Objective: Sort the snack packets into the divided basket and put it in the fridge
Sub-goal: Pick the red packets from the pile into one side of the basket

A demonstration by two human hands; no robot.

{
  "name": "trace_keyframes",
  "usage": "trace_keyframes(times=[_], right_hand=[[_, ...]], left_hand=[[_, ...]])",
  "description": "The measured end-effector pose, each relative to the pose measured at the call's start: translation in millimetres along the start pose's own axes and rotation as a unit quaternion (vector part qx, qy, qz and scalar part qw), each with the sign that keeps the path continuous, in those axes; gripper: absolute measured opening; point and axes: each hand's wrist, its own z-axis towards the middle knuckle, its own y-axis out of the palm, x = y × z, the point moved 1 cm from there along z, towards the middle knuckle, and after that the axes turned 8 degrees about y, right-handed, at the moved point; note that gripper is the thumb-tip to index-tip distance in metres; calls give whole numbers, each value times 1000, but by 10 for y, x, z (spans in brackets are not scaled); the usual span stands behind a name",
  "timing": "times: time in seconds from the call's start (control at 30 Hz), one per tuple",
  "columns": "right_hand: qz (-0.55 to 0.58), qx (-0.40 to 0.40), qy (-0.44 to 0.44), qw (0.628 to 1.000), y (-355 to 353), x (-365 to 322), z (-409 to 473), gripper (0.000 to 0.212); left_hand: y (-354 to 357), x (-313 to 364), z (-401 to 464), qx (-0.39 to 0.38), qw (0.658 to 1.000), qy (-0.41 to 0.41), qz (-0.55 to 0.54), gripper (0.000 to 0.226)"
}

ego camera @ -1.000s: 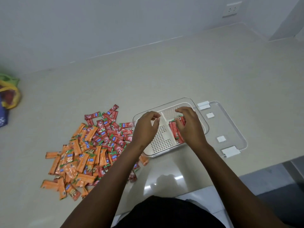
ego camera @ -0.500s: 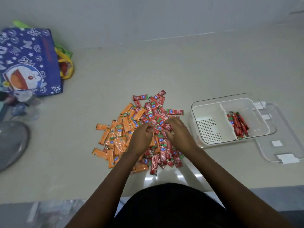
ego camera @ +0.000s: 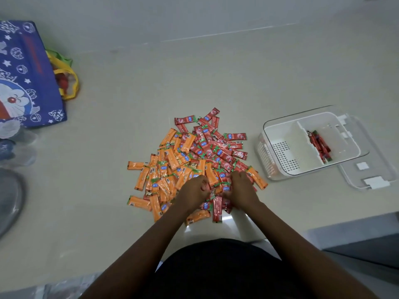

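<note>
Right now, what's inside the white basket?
The white basket has two sections. The right one holds a few red packets lined up along the divider. The left one shows only its bare, holed floor. Nothing can be seen beneath the red packets, as they cover that spot.

Orange, red packets (ego camera: 190, 160) heaped left of divided basket (ego camera: 280, 134).

Pale beige counter (ego camera: 133, 87) against a plain grey-white wall (ego camera: 194, 9).
</note>
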Motion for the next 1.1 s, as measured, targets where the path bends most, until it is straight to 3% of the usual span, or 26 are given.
trace_keyframes(times=[0.1, 0.23, 0.47, 0.53, 0.6, 0.67, 0.73, 0.8, 0.93, 1.1], right_hand=[[-1, 15, 10, 1000, 39, 6, -12, 81], [61, 9, 19, 998, 9, 37, 65, 61], [207, -89, 46, 973, -273, 108, 102, 18], [327, -155, 96, 927, -316, 142, 111, 15], [454, -217, 141, 852, -336, 163, 115, 20], [488, -243, 157, 823, -347, 174, 137, 15], [454, -239, 159, 843, -349, 168, 142, 8], [385, -209, 140, 888, -357, 154, 136, 4], [183, -147, 20, 972, -273, 175, 240, 18], [98, -14, -10, 995, -88, 172, 321, 44]], left_hand=[[63, -10, -30, 47, 998, -3, 37, 39], [110, 6, -3, 93, 992, -10, 87, 56], [146, 53, 67, 95, 991, -46, 80, 48], [155, 57, 87, 82, 991, -48, 93, 51], [159, 55, 103, 62, 990, -54, 118, 63], [164, 61, 105, 51, 988, -62, 132, 66], [173, 80, 100, 49, 987, -67, 141, 59], [176, 107, 98, 51, 984, -75, 151, 55], [180, 155, 104, 48, 981, -77, 173, 58], [131, 199, 103, 68, 982, -80, 160, 56]])
